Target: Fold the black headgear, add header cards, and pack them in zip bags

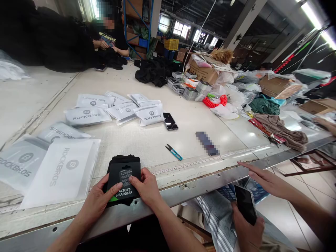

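The left hand [98, 196] and the right hand [147, 186] grip a flat black card package with white "HEADGEAR" lettering [125, 180] by its opposite sides, both thumbs resting on its printed face. The package is at the front metal edge of the off-white worktop [126, 136]; black fabric [123, 158] shows above the card's top edge. To its left lies a large flat white translucent plastic pouch printed "ROCKBROS" [76, 182], beside further grey-white pouches bearing the same name [19, 159]. Farther back is a cluster of smaller, plumper white pouches [88, 114]; their contents cannot be identified. A black-screened phone [170, 121] lies just beside the cluster's right end, and blue-handled thread snips [173, 152] lie nearer the front edge. At the far side, a brown cardboard carton [202, 72] carries loose sheets and clear plastic; its interior is hidden. Stacks of grey printed packets [190, 93] stand before it. At right, another person's hand [245, 227] holds a dark-screened phone [245, 203].
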The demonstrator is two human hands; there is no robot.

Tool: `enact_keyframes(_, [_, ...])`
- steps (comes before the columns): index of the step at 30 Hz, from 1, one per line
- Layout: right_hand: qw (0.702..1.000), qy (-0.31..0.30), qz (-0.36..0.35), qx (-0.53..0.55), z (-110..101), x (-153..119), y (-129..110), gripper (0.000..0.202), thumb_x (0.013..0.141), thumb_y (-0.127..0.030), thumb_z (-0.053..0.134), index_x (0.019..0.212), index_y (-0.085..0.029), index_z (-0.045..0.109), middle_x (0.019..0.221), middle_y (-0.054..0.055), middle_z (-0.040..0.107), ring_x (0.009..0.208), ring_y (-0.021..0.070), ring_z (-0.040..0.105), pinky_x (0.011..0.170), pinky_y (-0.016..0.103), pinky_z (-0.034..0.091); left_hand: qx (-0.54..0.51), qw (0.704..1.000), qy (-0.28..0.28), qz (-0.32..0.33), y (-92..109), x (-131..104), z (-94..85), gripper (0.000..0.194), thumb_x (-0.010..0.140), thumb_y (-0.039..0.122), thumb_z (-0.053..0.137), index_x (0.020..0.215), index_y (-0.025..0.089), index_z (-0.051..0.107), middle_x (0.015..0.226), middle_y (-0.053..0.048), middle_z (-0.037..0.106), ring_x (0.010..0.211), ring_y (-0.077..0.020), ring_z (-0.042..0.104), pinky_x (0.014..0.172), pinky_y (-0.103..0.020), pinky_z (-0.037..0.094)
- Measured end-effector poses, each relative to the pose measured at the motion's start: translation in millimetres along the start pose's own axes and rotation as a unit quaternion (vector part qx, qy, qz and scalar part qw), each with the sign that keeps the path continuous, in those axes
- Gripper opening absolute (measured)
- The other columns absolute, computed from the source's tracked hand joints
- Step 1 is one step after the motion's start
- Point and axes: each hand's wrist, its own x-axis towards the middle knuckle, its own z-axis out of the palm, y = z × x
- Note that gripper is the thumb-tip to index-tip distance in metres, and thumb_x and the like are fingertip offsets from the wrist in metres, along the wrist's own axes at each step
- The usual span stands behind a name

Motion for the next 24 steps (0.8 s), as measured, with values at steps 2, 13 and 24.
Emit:
enact_keyframes(2, [0.999, 0.001, -0.021, -0.039, 0.3, -2.4, -2.0, 0.024, 0.068, -0.038, 0.067, 0.068, -0.02, 0.052, 0.06, -0.006, 0.05, 0.057, 0.0101, 0.044, 0.053, 0.022, 0.035, 0.0, 1.0, -0.009, -0.003, 2.3, -0.2, 0.0, 0.053, 0.074, 0.049, 0.062, 0.115, 0.016, 0.056, 0.104, -0.006, 0.068, 0.093, -0.0263, 0.063, 0.083, -0.036, 0.052])
enact_keyframes(13, [0.99, 0.022, -0.07, -0.123, 3.5, -4.3, -0.1, 0.022, 0.081, -0.04, 0.053, 0.07, -0.022, 0.05, 0.062, -0.004, 0.052, 0.058, 0.0125, 0.047, 0.054, 0.023, 0.034, 0.031, 0.999, 0.013, 0.013, -2.2, 2.3, 1.8, 0.053, 0.073, 0.051, 0.061, 0.113, 0.016, 0.057, 0.102, -0.007, 0.068, 0.092, -0.0268, 0.063, 0.082, -0.038, 0.05])
enact_keyframes(24, [0.984, 0.044, -0.086, -0.152, 4.6, -7.2, -1.1, 0.022, 0.083, -0.04, 0.051, 0.071, -0.022, 0.049, 0.065, -0.002, 0.055, 0.06, 0.0137, 0.048, 0.055, 0.024, 0.035, 0.01, 1.0, 0.018, 0.003, 1.0, 2.0, 4.4, 0.053, 0.067, 0.048, 0.068, 0.109, 0.017, 0.059, 0.097, -0.006, 0.07, 0.088, -0.0271, 0.065, 0.079, -0.037, 0.053])
